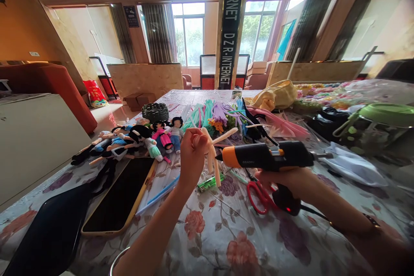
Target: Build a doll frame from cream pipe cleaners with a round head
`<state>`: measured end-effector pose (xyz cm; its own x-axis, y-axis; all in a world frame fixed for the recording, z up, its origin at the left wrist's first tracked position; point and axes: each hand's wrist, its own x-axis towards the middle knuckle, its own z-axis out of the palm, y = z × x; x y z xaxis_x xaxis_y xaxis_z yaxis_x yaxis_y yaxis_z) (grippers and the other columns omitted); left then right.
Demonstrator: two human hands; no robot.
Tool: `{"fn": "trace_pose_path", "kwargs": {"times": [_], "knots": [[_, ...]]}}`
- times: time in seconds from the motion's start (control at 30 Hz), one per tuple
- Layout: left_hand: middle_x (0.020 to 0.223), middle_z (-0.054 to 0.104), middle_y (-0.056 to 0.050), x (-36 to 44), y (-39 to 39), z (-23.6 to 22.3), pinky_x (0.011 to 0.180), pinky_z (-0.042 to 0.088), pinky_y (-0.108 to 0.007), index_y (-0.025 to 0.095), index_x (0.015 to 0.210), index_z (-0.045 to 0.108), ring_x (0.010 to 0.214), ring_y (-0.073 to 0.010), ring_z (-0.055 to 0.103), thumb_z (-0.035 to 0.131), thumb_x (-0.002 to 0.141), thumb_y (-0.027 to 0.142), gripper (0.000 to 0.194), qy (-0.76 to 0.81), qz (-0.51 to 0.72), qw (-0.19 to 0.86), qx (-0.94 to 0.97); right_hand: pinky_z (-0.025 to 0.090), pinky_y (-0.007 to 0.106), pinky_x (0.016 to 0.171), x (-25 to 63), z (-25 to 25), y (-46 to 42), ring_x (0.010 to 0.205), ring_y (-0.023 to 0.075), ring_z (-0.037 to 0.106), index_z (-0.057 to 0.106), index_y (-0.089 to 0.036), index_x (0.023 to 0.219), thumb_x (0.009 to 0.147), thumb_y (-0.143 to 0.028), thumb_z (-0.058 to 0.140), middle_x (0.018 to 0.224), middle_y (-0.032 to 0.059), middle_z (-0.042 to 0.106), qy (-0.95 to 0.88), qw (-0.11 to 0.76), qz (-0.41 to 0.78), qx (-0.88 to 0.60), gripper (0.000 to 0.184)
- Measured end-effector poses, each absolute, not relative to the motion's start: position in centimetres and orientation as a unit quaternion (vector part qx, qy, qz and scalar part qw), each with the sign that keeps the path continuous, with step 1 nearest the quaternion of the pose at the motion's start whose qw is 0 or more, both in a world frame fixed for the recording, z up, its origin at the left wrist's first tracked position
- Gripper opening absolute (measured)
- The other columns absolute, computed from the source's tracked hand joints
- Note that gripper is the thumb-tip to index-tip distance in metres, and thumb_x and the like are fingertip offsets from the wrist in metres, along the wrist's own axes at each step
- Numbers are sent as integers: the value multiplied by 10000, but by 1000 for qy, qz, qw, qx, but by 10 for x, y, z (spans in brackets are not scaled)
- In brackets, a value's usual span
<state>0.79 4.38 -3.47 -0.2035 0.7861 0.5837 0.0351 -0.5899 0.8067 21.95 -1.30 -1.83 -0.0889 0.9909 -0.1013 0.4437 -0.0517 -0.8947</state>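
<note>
Pinched in my left hand (193, 146) is a small cream doll figure (211, 155) of bent pipe cleaners, with one limb sticking out to the right. My right hand (286, 181) grips the handle of a black and orange glue gun (258, 156). Its nozzle points left and meets or nearly meets the figure's side; I cannot tell which. A red light glows at the base of the gun's handle. Red-handled scissors (258, 198) lie under the gun, and a green lighter (210, 183) rests below the figure.
Finished pipe-cleaner dolls (155, 138) lie at the left, before a dark woven basket (155, 112). Two phones, one in a yellow case (119, 198), are nearer me. Bundles of coloured pipe cleaners (220, 112) fill the middle back. A green-lidded container (384, 116) stands at the right.
</note>
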Motion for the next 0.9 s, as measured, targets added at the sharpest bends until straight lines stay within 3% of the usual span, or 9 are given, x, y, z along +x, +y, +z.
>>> {"fn": "trace_pose_path", "kwargs": {"times": [0.3, 0.9], "knots": [[690, 458, 29, 6, 45, -36, 513, 314, -243, 207, 778, 497, 573, -95, 377, 554, 792, 518, 317, 379, 694, 281, 544, 306, 263, 505, 219, -19, -14, 486, 115, 432, 541, -174, 500, 588, -307, 615, 476, -26, 526, -608, 324, 422, -589, 176], [650, 442, 39, 5, 44, -34, 516, 342, -234, 195, 764, 490, 558, -88, 391, 564, 774, 544, 357, 397, 707, 260, 524, 366, 295, 567, 220, -23, -12, 530, 153, 484, 539, -186, 511, 581, -310, 599, 491, -18, 544, -629, 298, 437, -570, 154]]}}
